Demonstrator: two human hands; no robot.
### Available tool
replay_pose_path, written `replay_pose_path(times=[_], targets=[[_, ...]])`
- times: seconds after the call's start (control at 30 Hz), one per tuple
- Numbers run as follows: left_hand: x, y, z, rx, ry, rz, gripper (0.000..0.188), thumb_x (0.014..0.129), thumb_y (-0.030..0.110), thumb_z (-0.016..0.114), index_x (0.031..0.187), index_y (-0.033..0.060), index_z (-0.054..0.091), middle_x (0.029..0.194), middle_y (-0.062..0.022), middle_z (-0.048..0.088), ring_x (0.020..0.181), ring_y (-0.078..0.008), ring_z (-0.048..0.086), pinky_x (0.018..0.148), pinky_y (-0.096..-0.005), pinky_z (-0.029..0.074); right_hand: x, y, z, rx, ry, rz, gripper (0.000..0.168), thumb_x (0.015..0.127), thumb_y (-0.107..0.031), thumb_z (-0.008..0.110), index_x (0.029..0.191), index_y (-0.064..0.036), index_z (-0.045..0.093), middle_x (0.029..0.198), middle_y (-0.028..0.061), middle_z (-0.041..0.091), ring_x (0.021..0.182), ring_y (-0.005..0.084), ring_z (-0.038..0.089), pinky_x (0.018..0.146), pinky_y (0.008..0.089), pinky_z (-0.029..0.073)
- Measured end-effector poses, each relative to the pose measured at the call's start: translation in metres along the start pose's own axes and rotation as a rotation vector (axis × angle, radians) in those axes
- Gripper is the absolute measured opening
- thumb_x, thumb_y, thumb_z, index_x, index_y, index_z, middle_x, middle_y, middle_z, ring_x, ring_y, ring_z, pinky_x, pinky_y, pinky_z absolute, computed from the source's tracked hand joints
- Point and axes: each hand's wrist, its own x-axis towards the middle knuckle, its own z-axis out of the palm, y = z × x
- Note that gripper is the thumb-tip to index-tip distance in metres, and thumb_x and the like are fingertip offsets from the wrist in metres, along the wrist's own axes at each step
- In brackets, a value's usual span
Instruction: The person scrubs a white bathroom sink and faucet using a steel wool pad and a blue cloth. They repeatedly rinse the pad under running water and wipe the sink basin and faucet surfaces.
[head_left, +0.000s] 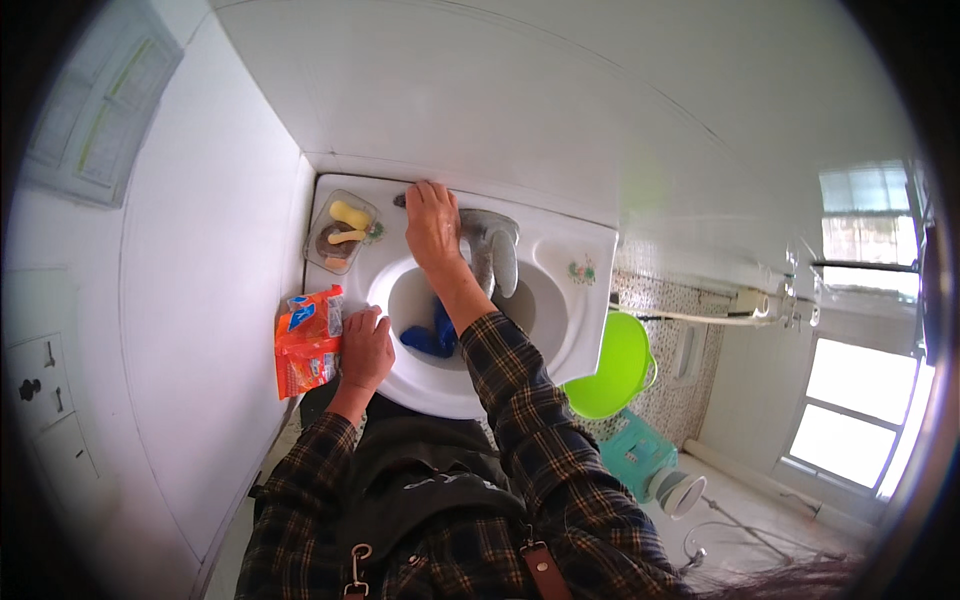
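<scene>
My right hand reaches over the washbasin to its back ledge, left of the metal faucet; its fingertips point down at the ledge, and what lies under them is hidden. A small dark object shows beside those fingers. My left hand rests at the basin's left front rim, against an orange plastic packet; whether it grips the packet does not show. Blue cloth or rubber lies inside the bowl, partly covered by my right forearm.
A clear plastic tray with yellow pieces and a brown round item stands at the basin's back left corner. White walls close in behind and at left. To the right are a green tub, a turquoise stool or crate and a white-and-grey container.
</scene>
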Motion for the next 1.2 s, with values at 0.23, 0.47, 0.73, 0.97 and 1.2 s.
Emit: replay_pose_path(times=[0.23,0.47,0.73,0.97,1.2], targets=[[0.000,-0.004,0.000,0.000,-0.007,0.018,0.020,0.081,0.005,0.064,0.100,0.0016,0.067,0.115,-0.0146,0.060,0.108,-0.0354,0.057,0.095,-0.0487,0.044,0.000,-0.017,0.002,0.163,0.195,0.596,0.014,0.091,-0.004,0.058,0.104,0.000,0.063,0.109,0.0203,0.060,0.105,0.0389,0.056,0.090,0.0483,0.047],[-0.003,-0.005,0.001,0.005,-0.053,0.017,0.021,0.080,0.006,0.064,0.101,0.0022,0.068,0.115,-0.0148,0.060,0.110,-0.0356,0.056,0.096,-0.0495,0.044,0.012,-0.051,0.028,0.014,0.020,0.102,0.021,0.081,-0.004,0.060,0.100,0.001,0.064,0.107,0.0129,0.058,0.110,0.0326,0.056,0.094,0.0403,0.051],[0.002,0.001,0.002,-0.018,-0.012,0.013,0.017,0.080,0.003,0.065,0.097,0.0024,0.068,0.112,-0.0142,0.060,0.108,-0.0360,0.056,0.096,-0.0495,0.044,-0.009,-0.023,0.009,-0.466,-0.067,0.333,0.032,0.087,-0.013,0.059,0.114,0.002,0.065,0.118,0.0134,0.060,0.112,0.0300,0.056,0.088,0.0439,0.048],[0.000,-0.006,-0.002,-0.001,-0.024,0.013,0.015,0.081,0.004,0.064,0.095,0.0025,0.068,0.110,-0.0148,0.060,0.107,-0.0362,0.057,0.096,-0.0494,0.044,0.011,-0.025,-0.001,-0.286,-0.290,-0.029,0.023,0.083,-0.013,0.063,0.099,-0.002,0.073,0.112,0.0139,0.064,0.113,0.0308,0.057,0.090,0.0385,0.054],[0.003,-0.002,-0.004,-0.016,0.006,0.047,0.015,0.082,0.004,0.063,0.097,0.0023,0.068,0.110,-0.0142,0.060,0.108,-0.0358,0.056,0.095,-0.0495,0.043,0.019,0.005,-0.035,-0.460,-0.529,0.132,0.016,0.084,-0.013,0.067,0.093,-0.004,0.076,0.101,0.0151,0.072,0.098,0.0307,0.068,0.083,0.0401,0.056]])
